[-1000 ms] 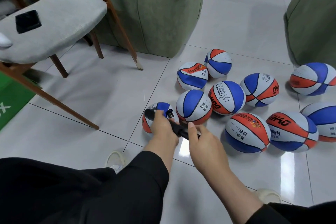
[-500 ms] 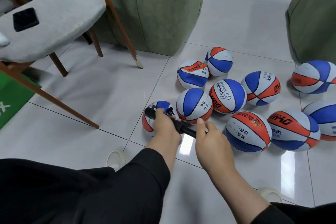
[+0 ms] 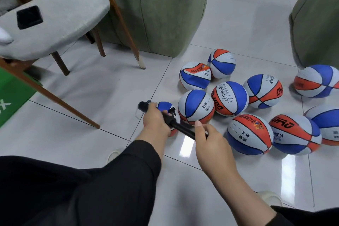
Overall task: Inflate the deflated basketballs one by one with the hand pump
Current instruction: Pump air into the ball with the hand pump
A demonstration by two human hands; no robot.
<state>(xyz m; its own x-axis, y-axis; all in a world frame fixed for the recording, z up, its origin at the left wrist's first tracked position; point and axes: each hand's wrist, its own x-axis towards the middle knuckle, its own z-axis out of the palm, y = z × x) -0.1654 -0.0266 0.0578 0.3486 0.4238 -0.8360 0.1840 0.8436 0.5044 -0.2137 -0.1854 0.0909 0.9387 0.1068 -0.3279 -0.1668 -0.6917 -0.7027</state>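
Head view: left hand (image 3: 156,119) grips the hand pump (image 3: 176,124) barrel, steadying it against the small basketball (image 3: 165,107), while right hand (image 3: 209,138) clasps its rod end to stroke.

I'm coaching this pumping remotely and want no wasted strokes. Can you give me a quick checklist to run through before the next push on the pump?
1. Left hand grips the pump barrel: ok.
2. Right hand holds the handle end, rod drawn out between the hands: ok.
3. Hose and needle seated in the valve of the small ball: cannot tell, the left hand hides it.
4. Small ball steady on the floor: cannot tell, mostly covered.
5. Room for the stroke: ok, though the neighbouring ball lies right beside the pump.
6. Ball firm enough to stop: cannot tell; it looks smaller than the others.
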